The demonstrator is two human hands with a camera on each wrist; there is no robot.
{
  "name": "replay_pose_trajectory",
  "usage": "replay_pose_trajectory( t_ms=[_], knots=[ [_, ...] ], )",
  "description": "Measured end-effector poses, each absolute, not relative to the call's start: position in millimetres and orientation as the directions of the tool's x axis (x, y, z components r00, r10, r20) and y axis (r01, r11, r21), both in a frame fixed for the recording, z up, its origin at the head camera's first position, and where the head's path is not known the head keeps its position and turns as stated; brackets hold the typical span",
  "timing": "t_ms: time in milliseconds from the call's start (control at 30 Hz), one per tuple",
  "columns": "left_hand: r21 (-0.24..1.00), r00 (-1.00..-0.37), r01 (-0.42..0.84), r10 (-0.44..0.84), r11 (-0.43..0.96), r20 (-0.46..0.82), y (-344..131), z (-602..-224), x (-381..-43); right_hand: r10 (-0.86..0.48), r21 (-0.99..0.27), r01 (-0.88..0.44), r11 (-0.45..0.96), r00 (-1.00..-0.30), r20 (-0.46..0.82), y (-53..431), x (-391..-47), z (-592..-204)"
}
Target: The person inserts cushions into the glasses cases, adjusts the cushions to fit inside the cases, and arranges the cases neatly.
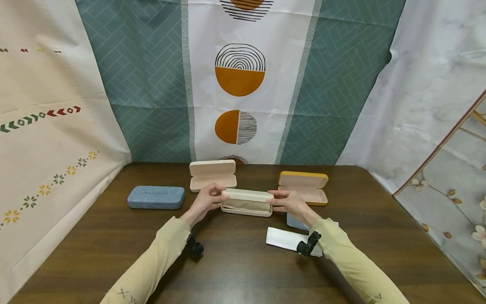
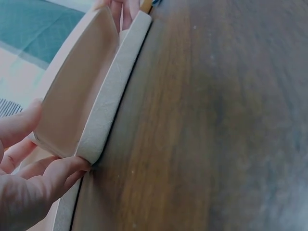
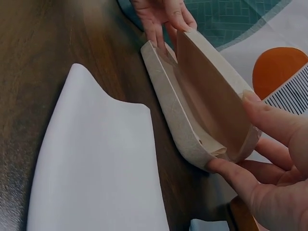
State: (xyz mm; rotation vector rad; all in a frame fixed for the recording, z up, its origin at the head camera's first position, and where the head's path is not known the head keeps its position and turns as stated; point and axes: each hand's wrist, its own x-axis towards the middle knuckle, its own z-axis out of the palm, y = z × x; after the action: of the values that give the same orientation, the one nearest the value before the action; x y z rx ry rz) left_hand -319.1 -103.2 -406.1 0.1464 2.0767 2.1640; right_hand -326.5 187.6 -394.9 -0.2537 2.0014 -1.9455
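Head view's got your left hand [image 1: 206,200] and right hand [image 1: 293,203], fingers curled, pinching opposite ends of a cream case [image 1: 247,212]; lid [image 1: 247,194] partway up.

A closed blue eyeglass case [image 1: 156,197] lies on the left of the dark wooden table [image 1: 243,270]. An open cream case [image 1: 212,176] and an open yellow-edged case [image 1: 303,179] stand near the patterned backdrop [image 1: 152,84]; a blue cloth [image 1: 295,222] lies beside a white cloth [image 1: 284,239].
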Motion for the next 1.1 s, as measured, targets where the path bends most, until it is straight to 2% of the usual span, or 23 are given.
replay_pose_trajectory(
  t_ms=[300, 533, 633, 867, 1100],
  knots=[
    [0.999, -0.983, -0.01, 0.181, -0.039, -0.003, -104.3, -407.5, -317.5, -0.344, -0.993, 0.103, 0.051, -0.932, -0.114, 187.9, -324.6, -396.5],
    [0.991, -0.985, 0.084, 0.159, 0.103, 0.067, -101.8, -410.4, -315.4, -0.324, -0.946, -0.121, 0.3, -0.946, 0.018, 187.8, -322.1, -401.8],
    [0.98, -0.984, 0.121, 0.151, 0.159, 0.096, -99.9, -408.0, -313.9, -0.346, -0.931, -0.183, 0.317, -0.936, 0.066, 188.3, -321.3, -402.0],
    [0.943, -0.982, 0.157, 0.148, 0.295, 0.118, -103.0, -403.4, -311.7, -0.322, -0.928, -0.139, 0.347, -0.947, 0.022, 184.2, -325.8, -402.1],
    [0.906, -0.964, 0.163, 0.258, 0.389, 0.063, -129.5, -396.6, -307.8, -0.397, -0.895, -0.175, 0.41, -0.918, -0.002, 167.4, -325.0, -401.0]
  ],
)
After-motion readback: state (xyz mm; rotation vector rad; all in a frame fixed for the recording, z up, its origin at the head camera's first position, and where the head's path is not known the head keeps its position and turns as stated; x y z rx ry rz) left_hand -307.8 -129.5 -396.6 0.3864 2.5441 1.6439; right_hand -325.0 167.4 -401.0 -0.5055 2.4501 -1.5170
